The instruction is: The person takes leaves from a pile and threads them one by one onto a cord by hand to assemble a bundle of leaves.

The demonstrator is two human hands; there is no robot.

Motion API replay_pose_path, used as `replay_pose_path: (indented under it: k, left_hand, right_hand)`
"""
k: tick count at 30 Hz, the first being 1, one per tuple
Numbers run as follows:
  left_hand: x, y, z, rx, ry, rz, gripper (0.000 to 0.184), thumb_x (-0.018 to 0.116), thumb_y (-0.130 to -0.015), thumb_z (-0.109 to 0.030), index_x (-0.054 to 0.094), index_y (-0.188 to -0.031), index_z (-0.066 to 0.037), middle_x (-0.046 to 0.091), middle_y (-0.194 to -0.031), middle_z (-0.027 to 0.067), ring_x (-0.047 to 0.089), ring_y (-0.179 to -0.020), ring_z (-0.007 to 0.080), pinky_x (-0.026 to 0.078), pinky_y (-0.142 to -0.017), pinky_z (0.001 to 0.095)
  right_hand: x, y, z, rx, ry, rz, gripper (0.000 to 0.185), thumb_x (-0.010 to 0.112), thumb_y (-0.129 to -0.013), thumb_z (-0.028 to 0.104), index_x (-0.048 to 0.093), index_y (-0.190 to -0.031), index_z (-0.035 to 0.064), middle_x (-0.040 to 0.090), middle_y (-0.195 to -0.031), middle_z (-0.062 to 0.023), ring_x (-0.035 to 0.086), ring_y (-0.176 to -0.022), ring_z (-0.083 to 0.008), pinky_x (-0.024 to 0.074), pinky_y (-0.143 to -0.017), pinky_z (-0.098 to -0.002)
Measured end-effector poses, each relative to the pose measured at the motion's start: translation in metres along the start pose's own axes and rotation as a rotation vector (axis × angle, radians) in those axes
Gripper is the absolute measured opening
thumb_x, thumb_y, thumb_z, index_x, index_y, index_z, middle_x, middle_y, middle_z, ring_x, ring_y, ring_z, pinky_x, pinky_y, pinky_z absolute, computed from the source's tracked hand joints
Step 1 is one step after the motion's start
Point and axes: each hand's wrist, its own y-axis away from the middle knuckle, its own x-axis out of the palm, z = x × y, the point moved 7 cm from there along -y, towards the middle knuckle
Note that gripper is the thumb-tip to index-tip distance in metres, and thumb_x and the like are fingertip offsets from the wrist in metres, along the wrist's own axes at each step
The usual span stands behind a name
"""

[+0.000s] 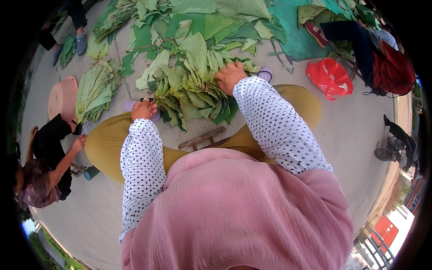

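Observation:
A thick bundle of large green leaves [195, 85] lies fanned in layers on the ground between my knees. My right hand [231, 77] is on the bundle's right side, its fingers bent over the leaf edges and gripping them. At the lower left of the bundle, my left hand [143, 110] is closed around a small dark object [146, 99], too small to make out. Both forearms wear white sleeves with dark dots. Parts of the leaves under my right hand are hidden.
More leaves [202, 24] spread ahead, partly over a green sheet [292, 42]. To the left are a tied leaf bundle [95, 90], a pink basin [63, 101] and a seated person [45, 166]. A red bag [329, 77] and another person [364, 49] are at the right.

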Motion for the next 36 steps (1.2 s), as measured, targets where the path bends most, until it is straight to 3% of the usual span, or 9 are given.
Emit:
replay_pose_path:
  k: [6, 12, 14, 18, 21, 26, 30, 32, 36]
  left_hand:
    - [0.002, 0.002, -0.001, -0.001, -0.028, 0.007, 0.015, 0.057, -0.092, -0.017, 0.052, -0.095, -0.003, 0.065, -0.084, 0.0095, 0.063, -0.064, 0.0157, 0.05, -0.049, 0.0264]
    - [0.002, 0.0, 0.001, 0.008, -0.024, 0.017, 0.016, 0.058, -0.091, -0.017, 0.053, -0.095, -0.003, 0.065, -0.084, 0.0096, 0.063, -0.064, 0.0157, 0.05, -0.049, 0.0262]
    - [0.003, 0.002, -0.001, 0.012, -0.028, 0.018, 0.016, 0.058, -0.091, -0.017, 0.053, -0.094, -0.003, 0.065, -0.084, 0.0099, 0.063, -0.063, 0.0157, 0.05, -0.049, 0.0261]
    - [0.002, 0.001, 0.001, 0.013, -0.04, 0.022, 0.016, 0.059, -0.091, -0.018, 0.053, -0.091, -0.003, 0.066, -0.084, 0.0103, 0.064, -0.062, 0.0156, 0.051, -0.049, 0.0257]
    - [0.002, -0.002, 0.003, 0.007, -0.033, 0.029, 0.016, 0.059, -0.091, -0.017, 0.053, -0.091, -0.003, 0.066, -0.084, 0.0102, 0.064, -0.062, 0.0155, 0.051, -0.049, 0.0257]
    - [0.002, -0.004, 0.006, 0.025, -0.049, 0.039, 0.016, 0.059, -0.091, -0.017, 0.053, -0.091, -0.003, 0.066, -0.084, 0.0103, 0.064, -0.063, 0.0153, 0.051, -0.049, 0.0259]
    - [0.003, -0.007, 0.007, 0.024, -0.044, 0.047, 0.015, 0.059, -0.09, -0.018, 0.052, -0.089, -0.004, 0.067, -0.084, 0.0104, 0.063, -0.062, 0.015, 0.051, -0.048, 0.0262]
    - [0.003, -0.007, 0.007, 0.019, -0.046, 0.057, 0.015, 0.059, -0.09, -0.018, 0.052, -0.089, -0.004, 0.067, -0.084, 0.0102, 0.063, -0.062, 0.015, 0.05, -0.048, 0.0262]
    - [0.002, -0.008, 0.008, -0.003, -0.056, 0.068, 0.014, 0.058, -0.091, -0.017, 0.052, -0.095, -0.004, 0.065, -0.086, 0.01, 0.063, -0.065, 0.0171, 0.05, -0.051, 0.0299]
  right_hand:
    - [-0.002, 0.003, -0.007, 0.054, 0.033, 0.021, 0.037, 0.055, -0.083, 0.019, 0.056, -0.12, 0.0173, 0.058, -0.112, -0.0039, 0.045, -0.112, -0.0229, 0.0231, -0.1, -0.0467]
    - [-0.016, 0.009, -0.001, 0.075, -0.033, -0.107, 0.026, 0.054, -0.086, 0.028, 0.066, -0.103, 0.0123, 0.058, -0.103, -0.0056, 0.047, -0.105, -0.0248, 0.0266, -0.097, -0.0445]
    - [-0.02, 0.008, 0.001, 0.153, -0.031, 0.028, 0.036, 0.049, -0.09, 0.039, 0.066, -0.103, 0.0108, 0.059, -0.102, -0.0071, 0.047, -0.105, -0.0249, 0.0272, -0.095, -0.0442]
    - [-0.013, -0.002, -0.002, 0.225, -0.035, 0.059, 0.04, 0.046, -0.092, 0.044, 0.067, -0.101, 0.0105, 0.059, -0.102, -0.0085, 0.047, -0.107, -0.0245, 0.028, -0.094, -0.044]
    - [-0.005, -0.003, -0.011, 0.302, -0.01, 0.141, 0.044, 0.042, -0.093, 0.043, 0.061, -0.117, 0.011, 0.058, -0.114, -0.008, 0.044, -0.114, -0.0224, 0.0257, -0.097, -0.045]
    - [-0.005, 0.003, -0.019, 0.298, -0.044, -0.019, 0.035, 0.054, -0.086, 0.024, 0.056, -0.119, 0.0112, 0.061, -0.11, -0.0074, 0.052, -0.105, -0.0249, 0.0295, -0.093, -0.0437]
    - [-0.009, 0.004, -0.022, 0.283, -0.021, -0.151, 0.04, 0.057, -0.082, 0.017, 0.055, -0.121, 0.0128, 0.061, -0.111, -0.0057, 0.05, -0.109, -0.0238, 0.0296, -0.093, -0.0427]
    - [-0.014, 0.004, -0.011, 0.073, 0.012, -0.245, 0.046, 0.055, -0.081, 0.014, 0.052, -0.127, 0.0157, 0.059, -0.116, -0.0042, 0.044, -0.116, -0.0213, 0.026, -0.098, -0.0443]
    - [0.005, -0.005, -0.015, 0.054, -0.081, -0.027, 0.045, 0.056, -0.079, 0.013, 0.055, -0.124, 0.0179, 0.059, -0.115, -0.0026, 0.043, -0.116, -0.0216, 0.0249, -0.099, -0.0443]
